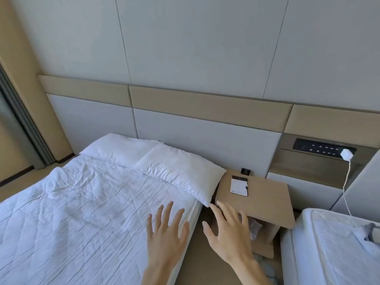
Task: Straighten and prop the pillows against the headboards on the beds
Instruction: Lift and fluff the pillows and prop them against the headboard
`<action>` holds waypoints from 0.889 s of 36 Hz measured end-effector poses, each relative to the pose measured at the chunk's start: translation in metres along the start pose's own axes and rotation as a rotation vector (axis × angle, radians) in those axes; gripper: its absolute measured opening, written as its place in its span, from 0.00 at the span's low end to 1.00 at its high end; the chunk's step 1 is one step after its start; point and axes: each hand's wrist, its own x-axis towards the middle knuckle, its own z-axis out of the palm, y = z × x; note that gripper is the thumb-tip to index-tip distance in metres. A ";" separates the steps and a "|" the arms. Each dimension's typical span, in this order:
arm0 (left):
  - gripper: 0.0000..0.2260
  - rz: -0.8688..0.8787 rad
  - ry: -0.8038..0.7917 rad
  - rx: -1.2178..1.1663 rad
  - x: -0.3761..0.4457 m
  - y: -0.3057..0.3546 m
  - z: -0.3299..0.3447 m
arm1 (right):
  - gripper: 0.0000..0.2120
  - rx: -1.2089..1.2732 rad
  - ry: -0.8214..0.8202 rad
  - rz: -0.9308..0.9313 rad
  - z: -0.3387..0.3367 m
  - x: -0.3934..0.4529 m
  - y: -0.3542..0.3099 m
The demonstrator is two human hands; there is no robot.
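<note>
Two white pillows lie flat at the head of the left bed [72,212], below the padded grey headboard [205,140]. The far pillow [117,148] is near the wall corner. The near pillow [181,171] overlaps it and its corner hangs over the bed's right edge. My left hand [166,233] hovers over the wrinkled white quilt with fingers spread, holding nothing. My right hand [228,231] is spread over the gap beside the bed, fingertips just short of the near pillow's corner.
A wooden nightstand [267,202] with a notepad [239,185] stands between the beds. A second bed [333,247] shows at the right edge. A white charger [346,154] with its cable is plugged into a dark switch panel [322,148]. A curtain hangs at far left.
</note>
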 end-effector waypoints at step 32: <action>0.10 0.112 -0.155 -0.035 0.002 0.057 -0.012 | 0.19 0.130 -0.260 -0.013 -0.061 -0.020 0.077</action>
